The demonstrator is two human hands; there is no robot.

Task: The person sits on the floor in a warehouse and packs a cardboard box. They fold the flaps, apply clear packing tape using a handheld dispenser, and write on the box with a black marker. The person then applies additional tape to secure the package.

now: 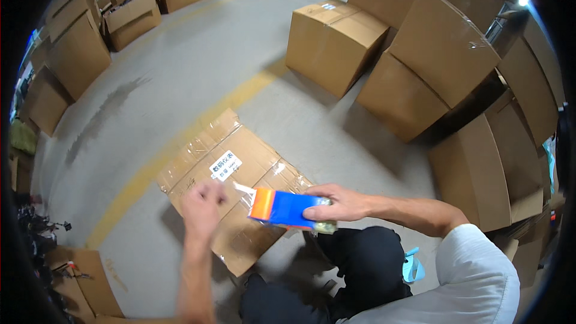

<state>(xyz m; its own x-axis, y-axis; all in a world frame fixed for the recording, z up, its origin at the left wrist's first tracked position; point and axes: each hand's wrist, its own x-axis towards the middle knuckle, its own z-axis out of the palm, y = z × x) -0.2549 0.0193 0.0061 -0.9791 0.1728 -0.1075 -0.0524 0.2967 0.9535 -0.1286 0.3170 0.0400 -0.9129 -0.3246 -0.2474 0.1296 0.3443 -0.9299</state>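
In my right hand (336, 203) is a blue-and-orange tape dispenser (291, 209), gripped at its right end with the thumb on top. A clear, yellowish roll edge shows by the fingers, and a pale strip sticks out past the orange end. My left hand (204, 204), slightly blurred, hovers left of that strip with its fingers curled in; whether anything is between them is hidden. Under both hands a flattened cardboard box (255, 156) lies on the floor. It carries a white printed label (225, 165) and shiny strips of clear tape.
A closed carton (333, 42) stands ahead to the right, beside stacked large cartons (444, 48). More cartons (78, 54) line the far left, and an open box (129, 21) holds dark items. A light-blue plastic item (413, 267) lies by my right knee. A yellow line (141, 183) crosses the floor.
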